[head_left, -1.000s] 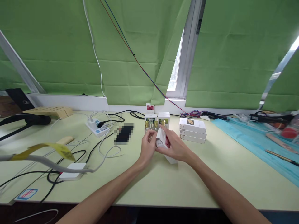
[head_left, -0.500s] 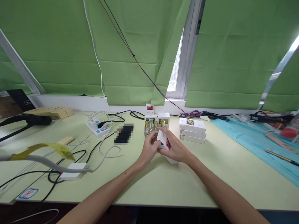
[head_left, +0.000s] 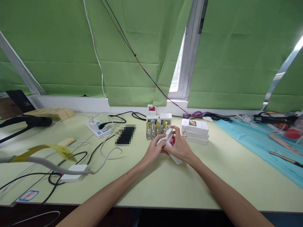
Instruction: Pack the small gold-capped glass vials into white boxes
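Note:
A small white carton (head_left: 176, 159) with a red flower picture is between my hands, tilted, its upper flap raised. My right hand (head_left: 180, 145) is closed round its right side, fingertips up by the flap. On the left edge of the opening, my left hand (head_left: 155, 147) has its fingers closed on the carton; part of them is hidden. Just beyond stand several small glass bottles (head_left: 153, 130) with gold or clear caps. Behind the bottles are upright white boxes (head_left: 165, 118) with pictures, and another box (head_left: 151, 109) with a red picture.
Three flat white boxes (head_left: 195, 130) are stacked to the right. Further right lies blue plastic sheeting (head_left: 251, 146) with a pencil-like stick (head_left: 285, 159). A blurred dark phone-like object (head_left: 125, 135), a power strip (head_left: 98, 129) and tangled cables occupy the left.
The carton has turned in my hands and its top flap now stands up. My right fingers have shifted to the flap side, and the red picture shows more.

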`<action>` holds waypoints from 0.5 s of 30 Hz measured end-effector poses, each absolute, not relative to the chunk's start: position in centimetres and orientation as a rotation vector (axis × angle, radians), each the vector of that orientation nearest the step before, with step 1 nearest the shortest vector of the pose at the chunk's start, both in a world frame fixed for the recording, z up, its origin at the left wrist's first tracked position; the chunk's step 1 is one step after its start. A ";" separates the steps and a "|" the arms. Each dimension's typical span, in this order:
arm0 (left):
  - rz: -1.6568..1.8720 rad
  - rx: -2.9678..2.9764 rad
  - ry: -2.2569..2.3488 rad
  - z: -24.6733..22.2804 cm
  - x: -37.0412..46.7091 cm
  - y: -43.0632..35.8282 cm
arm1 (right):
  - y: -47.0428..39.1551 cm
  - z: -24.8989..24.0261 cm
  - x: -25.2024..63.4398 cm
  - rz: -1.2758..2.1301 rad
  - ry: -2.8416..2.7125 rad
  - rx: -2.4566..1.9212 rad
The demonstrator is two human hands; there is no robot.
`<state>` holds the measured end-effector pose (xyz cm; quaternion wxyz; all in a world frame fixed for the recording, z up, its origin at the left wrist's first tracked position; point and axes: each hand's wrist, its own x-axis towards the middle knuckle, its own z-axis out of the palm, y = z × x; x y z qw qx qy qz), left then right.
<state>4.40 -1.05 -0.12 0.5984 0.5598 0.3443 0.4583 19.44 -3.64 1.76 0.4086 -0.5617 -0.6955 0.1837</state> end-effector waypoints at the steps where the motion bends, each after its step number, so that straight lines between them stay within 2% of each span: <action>1: 1.051 1.280 0.805 -0.1 4.4 -1.1 | -3.6 1.7 19.4 0.462 -1.741 -1.430; 15: 0.733 1.116 0.757 -0.5 4.9 -1.4 | -3.1 2.3 21.2 0.835 -1.713 -1.562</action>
